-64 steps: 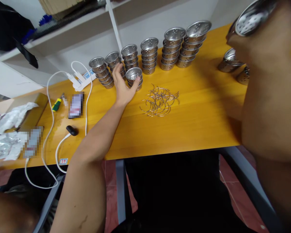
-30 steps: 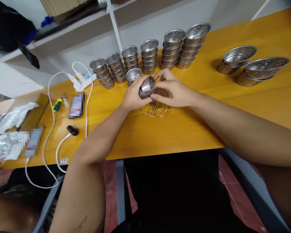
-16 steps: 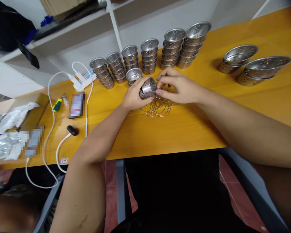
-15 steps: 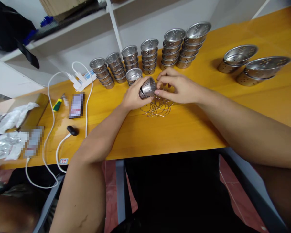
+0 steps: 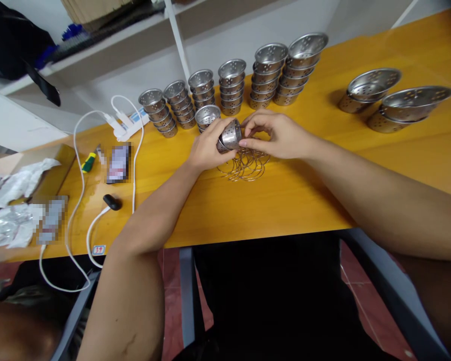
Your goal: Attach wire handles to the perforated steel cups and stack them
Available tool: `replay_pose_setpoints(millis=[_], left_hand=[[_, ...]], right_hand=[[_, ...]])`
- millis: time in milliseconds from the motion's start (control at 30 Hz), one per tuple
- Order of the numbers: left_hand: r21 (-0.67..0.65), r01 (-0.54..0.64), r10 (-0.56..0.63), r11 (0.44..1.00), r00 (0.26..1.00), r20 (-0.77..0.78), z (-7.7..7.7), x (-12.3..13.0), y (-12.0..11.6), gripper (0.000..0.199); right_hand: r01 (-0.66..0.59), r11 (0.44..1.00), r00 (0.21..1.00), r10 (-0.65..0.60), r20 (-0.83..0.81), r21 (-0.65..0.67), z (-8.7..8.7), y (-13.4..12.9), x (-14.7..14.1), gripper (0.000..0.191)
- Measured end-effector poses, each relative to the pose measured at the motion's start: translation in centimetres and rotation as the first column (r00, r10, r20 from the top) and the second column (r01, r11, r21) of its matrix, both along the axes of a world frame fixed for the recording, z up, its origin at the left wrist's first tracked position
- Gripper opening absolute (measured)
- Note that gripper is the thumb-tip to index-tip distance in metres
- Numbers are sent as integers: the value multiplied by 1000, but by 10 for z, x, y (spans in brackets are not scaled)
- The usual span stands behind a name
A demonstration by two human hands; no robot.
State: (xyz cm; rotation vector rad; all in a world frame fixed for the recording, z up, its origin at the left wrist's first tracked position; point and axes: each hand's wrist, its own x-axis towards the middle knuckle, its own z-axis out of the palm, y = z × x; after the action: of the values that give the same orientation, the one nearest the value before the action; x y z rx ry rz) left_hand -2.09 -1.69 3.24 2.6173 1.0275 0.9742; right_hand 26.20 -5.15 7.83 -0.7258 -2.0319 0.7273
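Note:
My left hand (image 5: 206, 145) is wrapped round a perforated metal cup (image 5: 231, 135), which lies on its side in the grip with a second cup's rim showing against it. At the cup's right end, the thumb and fingertips of my right hand (image 5: 266, 134) are bent together in a pinch. Whatever is between them is too small to tell. Under both hands lies a loose pile of thin wire rings (image 5: 248, 168), partly covered by the fingers. Just behind my left hand stands a short stack of perforated cups (image 5: 207, 116).
Several tall stacks of perforated cups (image 5: 231, 87) line the table's back. Two more short stacks (image 5: 372, 87) stand at the right. On the left are a power strip (image 5: 130, 128), white cables, a green-yellow tool handle (image 5: 89, 163), phones and a box (image 5: 56, 170).
My right hand's fingers have curled in closer at the cup's end. My left hand and the cup have hardly moved.

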Motion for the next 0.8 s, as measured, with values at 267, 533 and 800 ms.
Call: replay_pose_setpoints(millis=[267, 533, 800], left_hand=[[15, -14, 15, 1000, 1000, -25, 2, 2, -2, 90], [24, -32, 32, 999, 999, 21, 0, 2, 1, 90], [39, -5, 2, 999, 997, 79, 1, 3, 1, 91]], right_hand=[[-53, 992, 995, 42, -93, -115, 1, 3, 0, 56], [38, 998, 990, -44, -131, -48, 0, 10, 5, 60], [-76, 990, 978, 98, 185, -121, -19, 39, 39, 63]])
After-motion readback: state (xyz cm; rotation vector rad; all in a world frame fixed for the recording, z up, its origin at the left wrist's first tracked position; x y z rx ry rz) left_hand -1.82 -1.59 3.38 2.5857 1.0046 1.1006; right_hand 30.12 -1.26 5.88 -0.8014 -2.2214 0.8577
